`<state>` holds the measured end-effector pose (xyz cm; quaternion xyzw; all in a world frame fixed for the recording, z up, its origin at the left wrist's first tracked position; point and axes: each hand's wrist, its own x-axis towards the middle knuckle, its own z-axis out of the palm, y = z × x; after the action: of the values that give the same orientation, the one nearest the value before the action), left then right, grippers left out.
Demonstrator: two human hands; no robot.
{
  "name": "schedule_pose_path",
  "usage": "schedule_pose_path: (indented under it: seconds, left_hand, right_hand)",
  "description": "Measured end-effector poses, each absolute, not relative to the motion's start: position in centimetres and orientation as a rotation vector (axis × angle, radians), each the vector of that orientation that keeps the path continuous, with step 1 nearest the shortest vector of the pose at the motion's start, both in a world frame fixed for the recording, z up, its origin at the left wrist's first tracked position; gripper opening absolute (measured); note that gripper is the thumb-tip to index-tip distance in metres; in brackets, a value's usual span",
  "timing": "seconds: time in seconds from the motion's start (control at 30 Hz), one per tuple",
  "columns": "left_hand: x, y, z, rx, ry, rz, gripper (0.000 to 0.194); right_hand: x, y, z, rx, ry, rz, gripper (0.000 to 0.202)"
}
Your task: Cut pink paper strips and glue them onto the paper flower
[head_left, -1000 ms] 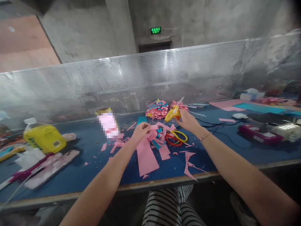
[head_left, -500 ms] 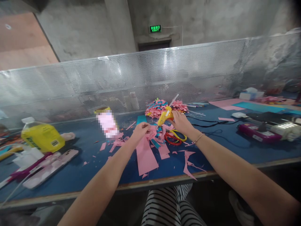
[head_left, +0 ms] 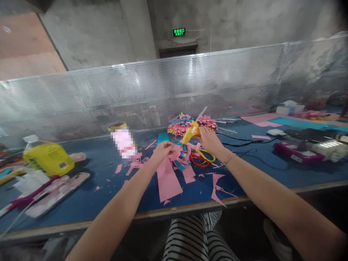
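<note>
My right hand (head_left: 208, 140) is closed round a yellow glue gun (head_left: 190, 133), with a clear glue stick (head_left: 201, 114) standing out of its back end. The gun's nozzle points down at a small pink paper piece (head_left: 175, 153), which my left hand (head_left: 164, 148) pinches. Below lies a wide pink paper strip (head_left: 169, 183), and a blue strip (head_left: 163, 137) shows behind my left hand. Scissors with red and yellow handles (head_left: 199, 159) rest beside the paper. Behind the gun are fringed pink and blue paper flowers (head_left: 181, 124).
On the left stand a yellow liquid bottle (head_left: 49, 157) and a phone (head_left: 58, 195). A black cable (head_left: 241, 145) runs right, towards a purple box (head_left: 297, 153). Pink scraps (head_left: 217, 188) lie near the table's front edge. A perforated metal screen (head_left: 152, 90) borders the back.
The whole view has shifted very slightly. Both hands keep nearly the same place, with the glue gun's nozzle still close to the pink paper.
</note>
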<state>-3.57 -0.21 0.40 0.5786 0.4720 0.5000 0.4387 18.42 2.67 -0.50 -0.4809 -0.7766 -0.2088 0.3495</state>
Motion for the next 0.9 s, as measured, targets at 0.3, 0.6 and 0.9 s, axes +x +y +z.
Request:
schedule_pose_path:
  seconds: [0.3, 0.6, 0.9]
  left_hand:
    - [-3.6, -0.2, 0.6, 1.412, 1.176, 1.233, 0.013]
    - [-3.7, -0.7, 1.1, 1.290, 1.106, 1.274, 0.011]
    - [-4.1, -0.8, 1.2, 1.201, 1.033, 1.244, 0.019]
  right_hand:
    - [18.2, 2.7, -0.4, -1.332, -1.988, -0.533, 0.027]
    - [18.3, 2.6, -0.2, -1.378, -1.993, -0.491, 0.027]
    - [21.3, 3.4, -1.1, -1.913, -1.814, -0.157, 0.044]
